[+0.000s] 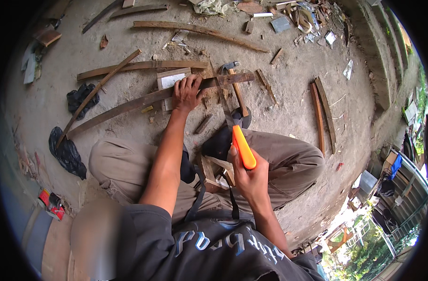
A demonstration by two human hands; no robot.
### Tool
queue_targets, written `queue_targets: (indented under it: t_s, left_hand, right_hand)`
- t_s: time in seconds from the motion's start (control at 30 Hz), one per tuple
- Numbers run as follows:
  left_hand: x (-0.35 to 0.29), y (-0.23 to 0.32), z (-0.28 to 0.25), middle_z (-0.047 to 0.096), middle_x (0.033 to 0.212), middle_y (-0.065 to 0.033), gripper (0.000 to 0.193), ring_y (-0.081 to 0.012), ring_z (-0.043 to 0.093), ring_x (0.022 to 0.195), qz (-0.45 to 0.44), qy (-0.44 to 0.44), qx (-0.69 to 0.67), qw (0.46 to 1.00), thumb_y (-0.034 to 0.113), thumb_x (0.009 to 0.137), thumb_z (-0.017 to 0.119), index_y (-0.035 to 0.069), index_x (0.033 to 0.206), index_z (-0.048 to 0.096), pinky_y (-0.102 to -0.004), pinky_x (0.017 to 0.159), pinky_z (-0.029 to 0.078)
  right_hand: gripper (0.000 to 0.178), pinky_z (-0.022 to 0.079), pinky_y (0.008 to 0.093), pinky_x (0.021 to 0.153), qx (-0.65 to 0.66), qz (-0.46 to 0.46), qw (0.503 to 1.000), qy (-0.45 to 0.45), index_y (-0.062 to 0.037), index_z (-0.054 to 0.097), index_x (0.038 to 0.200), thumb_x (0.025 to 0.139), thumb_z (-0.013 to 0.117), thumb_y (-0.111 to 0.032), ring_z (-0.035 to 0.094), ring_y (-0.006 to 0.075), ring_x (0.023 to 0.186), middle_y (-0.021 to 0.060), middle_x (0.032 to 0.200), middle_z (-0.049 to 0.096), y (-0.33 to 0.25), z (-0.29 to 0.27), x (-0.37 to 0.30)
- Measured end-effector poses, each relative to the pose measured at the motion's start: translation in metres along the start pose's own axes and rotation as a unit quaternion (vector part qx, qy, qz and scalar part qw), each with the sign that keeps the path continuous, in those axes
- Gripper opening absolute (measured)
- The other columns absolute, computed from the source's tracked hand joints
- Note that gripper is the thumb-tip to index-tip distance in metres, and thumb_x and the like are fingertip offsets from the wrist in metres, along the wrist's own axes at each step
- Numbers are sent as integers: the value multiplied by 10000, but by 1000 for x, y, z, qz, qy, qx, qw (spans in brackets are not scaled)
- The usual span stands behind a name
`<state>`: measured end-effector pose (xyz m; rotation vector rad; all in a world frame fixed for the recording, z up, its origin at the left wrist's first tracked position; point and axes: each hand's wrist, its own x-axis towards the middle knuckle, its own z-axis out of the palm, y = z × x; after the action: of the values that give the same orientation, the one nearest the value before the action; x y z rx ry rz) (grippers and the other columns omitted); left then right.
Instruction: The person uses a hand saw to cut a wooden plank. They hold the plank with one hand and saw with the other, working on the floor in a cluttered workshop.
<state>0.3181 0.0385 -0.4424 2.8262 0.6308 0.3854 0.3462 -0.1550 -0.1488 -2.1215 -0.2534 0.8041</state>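
Observation:
A long dark wooden plank (129, 104) slants across the ground in front of me, its right part over a pale flat block (168, 103). My left hand (187, 93) grips the plank from above, fingers curled over it near that block. In my right hand (250, 180) is a handsaw (242, 146), held by its orange handle. The saw's narrow blade runs away from me and meets the plank to the right of my left hand. A hammer (238, 91) lies just right of the blade, its handle toward me and partly under the plank.
More wooden strips lie ahead (200, 31) and to the right (319, 117). Black plastic bags (68, 152) rest at left beside a leaning stick (99, 86). Scraps and debris (307, 21) are scattered at far right, near concrete steps (371, 56). My folded legs flank a small wooden piece (209, 171).

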Motion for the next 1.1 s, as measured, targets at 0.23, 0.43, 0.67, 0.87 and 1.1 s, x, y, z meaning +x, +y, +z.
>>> queue_targets:
  t_s: [0.23, 0.43, 0.67, 0.87, 1.1]
  left_hand:
    - [8, -5, 2, 530, 1186, -50, 498, -239, 525, 1078, -5, -1, -8, 1000, 381, 863, 654, 165, 1290, 516, -427, 936, 389]
    - [5, -2, 1, 525, 1189, -38, 493, -237, 524, 1087, -11, -1, -12, 1000, 372, 839, 683, 168, 1260, 526, -429, 950, 383]
    - [5, -4, 0, 533, 1190, -62, 461, -249, 516, 1115, -15, -24, -6, 1000, 427, 888, 615, 149, 1246, 530, -440, 964, 381]
    - [1, 0, 0, 530, 1156, -50, 485, -236, 526, 1060, -13, -2, 0, 1000, 454, 875, 627, 150, 1240, 529, -421, 920, 391]
    - [0, -2, 1, 527, 1166, -46, 466, -237, 526, 1050, -18, -5, 7, 1000, 442, 874, 629, 153, 1224, 528, -424, 911, 392]
  right_hand:
    - [244, 387, 292, 480, -3, 7, 1000, 20, 45, 591, 771, 910, 672, -139, 435, 93, 494, 106, 545, 527, 6, 0, -12]
    - [234, 396, 289, 479, -33, 15, 999, 7, 49, 596, 779, 910, 673, -130, 474, 95, 491, 98, 556, 542, -5, -1, -6]
    - [237, 392, 274, 475, -6, -20, 999, 30, 39, 589, 761, 916, 667, -122, 464, 94, 488, 85, 553, 541, 22, 0, -30]
    - [323, 341, 263, 483, 36, 16, 998, 47, 48, 584, 757, 941, 661, -206, 391, 49, 548, 6, 553, 459, 35, 21, 3]
    - [292, 372, 286, 478, -26, 14, 999, 12, 45, 600, 745, 920, 674, -177, 434, 67, 513, 43, 542, 508, 29, 11, -15]
